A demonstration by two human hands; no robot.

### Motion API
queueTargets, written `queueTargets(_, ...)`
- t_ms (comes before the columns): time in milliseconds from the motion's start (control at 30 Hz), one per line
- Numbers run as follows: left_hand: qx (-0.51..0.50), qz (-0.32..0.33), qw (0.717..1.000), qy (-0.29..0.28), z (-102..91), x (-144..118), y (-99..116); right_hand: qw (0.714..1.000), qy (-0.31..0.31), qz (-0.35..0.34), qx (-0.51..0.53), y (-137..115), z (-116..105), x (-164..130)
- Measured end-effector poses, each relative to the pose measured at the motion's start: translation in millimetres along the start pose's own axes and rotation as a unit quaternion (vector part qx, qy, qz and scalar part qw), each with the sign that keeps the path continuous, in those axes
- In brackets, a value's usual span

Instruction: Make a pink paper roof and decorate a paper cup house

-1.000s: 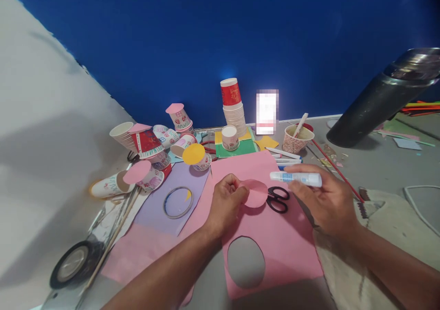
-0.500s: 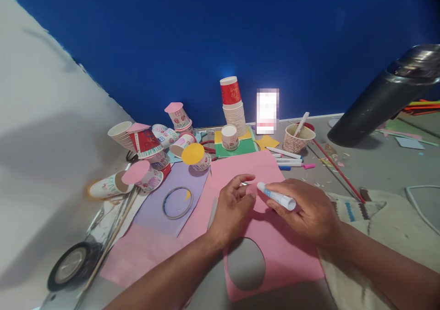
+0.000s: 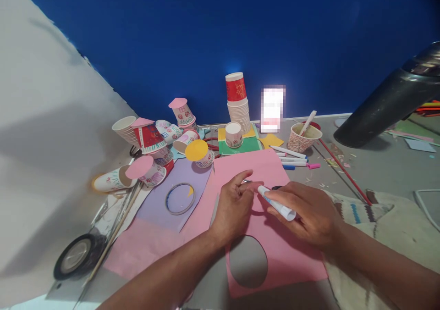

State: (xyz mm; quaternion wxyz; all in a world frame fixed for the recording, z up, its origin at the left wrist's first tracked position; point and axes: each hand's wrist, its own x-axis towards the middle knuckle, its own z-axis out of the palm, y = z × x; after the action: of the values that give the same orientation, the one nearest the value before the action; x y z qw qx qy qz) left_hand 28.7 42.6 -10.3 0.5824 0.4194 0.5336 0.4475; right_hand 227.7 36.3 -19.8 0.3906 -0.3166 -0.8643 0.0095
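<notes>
Deep blue wall behind, a grey table (image 3: 378,172) crowded with craft bits, and from the head camera we look straight down at the pink sheet (image 3: 285,255) with its round hole (image 3: 248,261) cut out near the front edge. Our right hand (image 3: 309,213) is closed around the white glue stick (image 3: 277,203), nozzle aimed left and slightly down. Our left hand (image 3: 235,207) has its fingers curled, fingertips pinching down on what looks like a small pink cut-out (mostly hidden under the two hands, so we cannot make out its outline). The nozzle sits right at those fingertips. Our judgement: keep the left fingers flat at the rim so the piece cannot slide, and run the glue in a thin line rather than a blob. Room is tight on the far side: the markers (image 3: 292,156) lie just beyond the sheet, and the patterned cup (image 3: 302,139) with a stick stands near them. To the left are the lilac sheet (image 3: 161,209) with a tape ring (image 3: 180,198) and the toppled paper cups (image 3: 151,145). Open space lies toward us and toward the woven cloth (image 3: 378,218) on the right.
</notes>
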Motion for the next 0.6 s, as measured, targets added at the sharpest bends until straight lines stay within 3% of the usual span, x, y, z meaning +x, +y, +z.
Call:
queueTargets(233, 0.013, 0.030, 0.999, -0.020, -0.8, -0.9, -0.6, 0.997, -0.037, -0.029, -0.056, 3.3, 0.7, 0.2)
queueTargets(600, 0.029, 0.046, 0.998, -0.021, 4.3, -5.3, -2.0, 0.989, -0.013, -0.047, -0.137, -8.6, -0.2, 3.0)
